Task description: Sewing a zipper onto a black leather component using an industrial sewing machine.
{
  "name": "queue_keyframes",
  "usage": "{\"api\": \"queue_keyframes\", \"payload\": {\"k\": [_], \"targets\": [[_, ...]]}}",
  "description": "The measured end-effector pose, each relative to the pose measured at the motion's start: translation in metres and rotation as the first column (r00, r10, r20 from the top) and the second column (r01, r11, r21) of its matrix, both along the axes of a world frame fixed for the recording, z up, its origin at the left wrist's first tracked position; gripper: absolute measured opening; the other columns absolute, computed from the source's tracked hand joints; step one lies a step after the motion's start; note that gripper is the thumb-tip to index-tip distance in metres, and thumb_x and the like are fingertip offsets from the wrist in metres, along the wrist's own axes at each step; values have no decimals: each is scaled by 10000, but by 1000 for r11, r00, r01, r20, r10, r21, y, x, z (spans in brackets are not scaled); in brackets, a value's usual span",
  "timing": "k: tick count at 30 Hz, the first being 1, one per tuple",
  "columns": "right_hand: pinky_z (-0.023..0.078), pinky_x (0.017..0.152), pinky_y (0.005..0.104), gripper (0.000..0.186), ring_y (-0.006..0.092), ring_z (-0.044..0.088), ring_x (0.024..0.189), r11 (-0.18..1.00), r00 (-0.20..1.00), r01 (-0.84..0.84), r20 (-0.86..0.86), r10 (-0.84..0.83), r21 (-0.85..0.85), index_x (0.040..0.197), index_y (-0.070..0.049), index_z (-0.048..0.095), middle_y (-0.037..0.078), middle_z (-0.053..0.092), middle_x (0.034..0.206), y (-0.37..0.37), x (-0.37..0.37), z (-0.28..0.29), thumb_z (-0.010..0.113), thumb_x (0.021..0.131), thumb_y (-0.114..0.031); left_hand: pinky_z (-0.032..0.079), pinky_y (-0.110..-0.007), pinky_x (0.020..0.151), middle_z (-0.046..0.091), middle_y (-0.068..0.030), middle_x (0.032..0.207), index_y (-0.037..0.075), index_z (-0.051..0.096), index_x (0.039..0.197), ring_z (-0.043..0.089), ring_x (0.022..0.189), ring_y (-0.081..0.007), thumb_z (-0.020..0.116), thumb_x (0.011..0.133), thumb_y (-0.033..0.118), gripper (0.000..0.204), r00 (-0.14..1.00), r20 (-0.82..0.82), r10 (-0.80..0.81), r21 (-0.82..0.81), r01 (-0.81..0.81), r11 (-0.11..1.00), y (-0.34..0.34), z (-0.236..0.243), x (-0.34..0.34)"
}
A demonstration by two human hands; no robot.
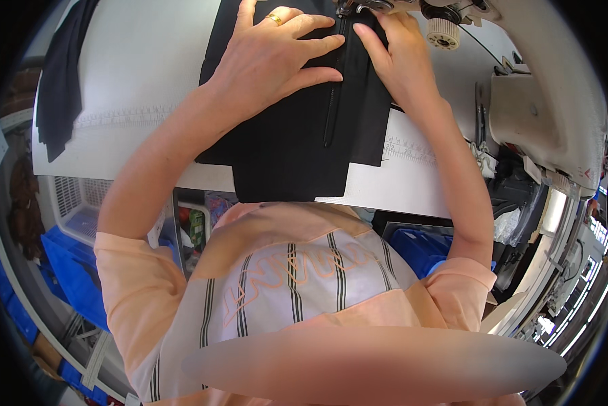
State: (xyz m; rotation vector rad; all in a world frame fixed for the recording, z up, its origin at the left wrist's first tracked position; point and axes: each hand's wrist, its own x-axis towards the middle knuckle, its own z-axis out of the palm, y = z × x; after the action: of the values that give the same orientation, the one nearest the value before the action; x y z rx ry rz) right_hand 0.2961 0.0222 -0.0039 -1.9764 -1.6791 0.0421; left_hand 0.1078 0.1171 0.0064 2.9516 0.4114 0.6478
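- Black fabric (277,159) lies flat on the white tabletop (141,81), its near flap reaching past the front edge toward our body.
- Our forearms pass over that edge on either side of the fabric, elbows out, and slant inward to the hands.
- Our left hand (266,57) lies palm down on the fabric, its fingers spread wide; the thumb and nearest fingertips meet a narrow dark strip (331,101), perhaps a zipper.
- Our right hand (405,61) points forward across the strip, thumb well apart from the fingers; the machine hides some fingertips, so we cannot tell whether they pinch the fabric.
- Just beyond our hands, the head of the sewing machine (547,111) stands over the fabric's far end.
- Below the tabletop, between our left arm and our body, we see a white container (207,220) with red and green items too small to identify.
- Under our right forearm sits a blue bin (412,249), its contents unclear to us.
- Farther left, we find a white lattice basket (67,193) above another blue bin (74,267); we cannot tell what either holds.
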Motion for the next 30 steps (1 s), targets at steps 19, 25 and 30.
{"api": "queue_keyframes", "payload": {"k": [19, 25, 30], "targets": [[525, 764, 296, 341, 176, 634, 921, 944, 921, -258, 349, 176, 206, 1201, -204, 636, -9, 661, 1113, -8, 13, -8, 640, 865, -142, 428, -404, 813, 617, -44, 1227, 123, 684, 1096, 551, 1021, -198, 695, 790, 422, 429, 1000, -30, 5, -71, -7, 997, 0, 9, 2], [500, 781, 350, 481, 287, 632, 963, 987, 932, -143, 325, 159, -74, 1294, -91, 516, 146, 593, 1167, -23, 2, 17, 641, 830, -124, 421, -399, 812, 614, -41, 1227, 120, 682, 1100, 551, 1014, -193, 698, 788, 411, 427, 1000, -16, 10, -61, -11, 998, 2, 6, 1], [520, 590, 302, 404, 174, 641, 698, 990, 927, -114, 369, 74, 87, 1225, -227, 594, 1, 660, 901, -17, 2, 0, 645, 839, -120, 414, -402, 824, 614, -40, 1227, 119, 680, 1103, 547, 1021, -195, 687, 799, 415, 425, 1000, -5, 0, -79, 0, 997, 2, 7, 2]]}}
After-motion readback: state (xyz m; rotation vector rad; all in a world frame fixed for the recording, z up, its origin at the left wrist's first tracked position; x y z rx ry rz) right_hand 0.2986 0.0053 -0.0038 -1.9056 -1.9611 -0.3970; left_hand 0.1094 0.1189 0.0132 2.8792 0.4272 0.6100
